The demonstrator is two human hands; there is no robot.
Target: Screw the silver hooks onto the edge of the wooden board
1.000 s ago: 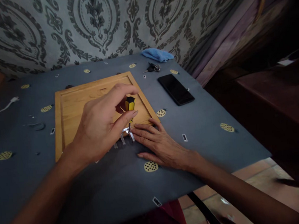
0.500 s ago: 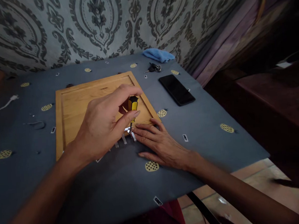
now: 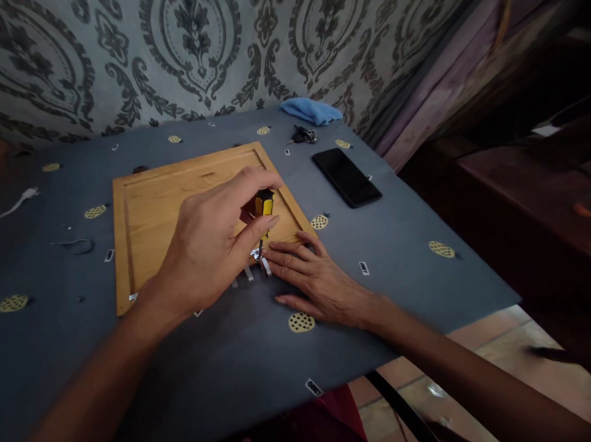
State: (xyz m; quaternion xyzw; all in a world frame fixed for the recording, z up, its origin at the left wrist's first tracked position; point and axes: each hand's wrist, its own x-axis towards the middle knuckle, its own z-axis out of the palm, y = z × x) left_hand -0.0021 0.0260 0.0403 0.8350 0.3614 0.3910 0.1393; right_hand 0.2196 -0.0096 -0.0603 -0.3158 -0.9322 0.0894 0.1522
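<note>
My left hand (image 3: pixel 211 243) pinches the yellow-and-black handle of a small screwdriver (image 3: pixel 263 206) between thumb and fingers, holding it upright. Its tip rests on a small metal bracket (image 3: pixel 255 255) at the near edge of a wooden board (image 3: pixel 145 217). Several short metal prongs (image 3: pixel 249 272) stick out below the board's edge. My right hand (image 3: pixel 311 277) lies flat on the grey tablecloth (image 3: pixel 408 254), fingers stretched out and fingertips against the bracket and the board's corner.
A black phone (image 3: pixel 347 176) lies right of the board. Keys (image 3: pixel 301 136) and a blue cloth (image 3: pixel 311 110) sit at the back near the patterned wall. A white cable (image 3: pixel 9 208) and a dark wire (image 3: pixel 74 245) lie at left. The table's edge drops off at right.
The view shifted slightly. Both hands stay in place at the board's near edge, with the screwdriver still upright on the bracket.
</note>
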